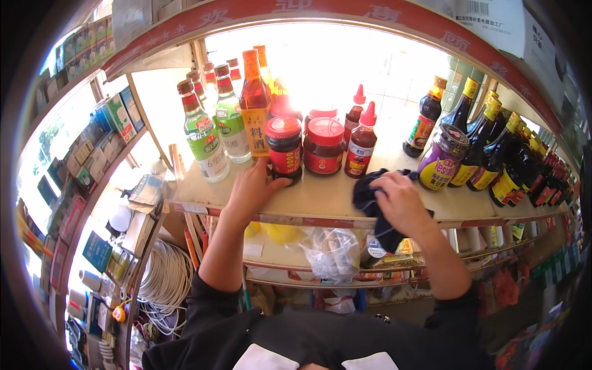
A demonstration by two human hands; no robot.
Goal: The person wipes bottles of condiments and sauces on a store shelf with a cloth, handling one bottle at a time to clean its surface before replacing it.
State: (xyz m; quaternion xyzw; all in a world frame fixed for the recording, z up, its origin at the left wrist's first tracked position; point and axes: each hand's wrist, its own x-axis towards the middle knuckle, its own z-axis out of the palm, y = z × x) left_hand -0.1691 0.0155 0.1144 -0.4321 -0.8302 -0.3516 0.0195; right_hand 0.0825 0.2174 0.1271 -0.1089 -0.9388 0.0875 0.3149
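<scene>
My left hand (252,187) is at the foot of a dark sauce jar with a red lid (283,148). Its thumb lies across the front of the jar's base and its fingers are at the jar's left side, their tips partly hidden. Just behind that hand stands an orange-labelled cooking wine bottle (255,106). My right hand (401,201) grips a dark bunched cloth (370,192) on the shelf board (323,199), and part of the cloth hangs over the front edge. A purple-labelled sauce jar (441,157) stands just right of the cloth.
Clear vinegar bottles (206,138) stand at the left. Another red-lidded jar (323,145) and red-capped squeeze bottles (361,141) stand mid-shelf. Several dark sauce bottles (504,152) crowd the right. A clear plastic bag (330,254) sits below, and coiled white cable (164,273) hangs lower left.
</scene>
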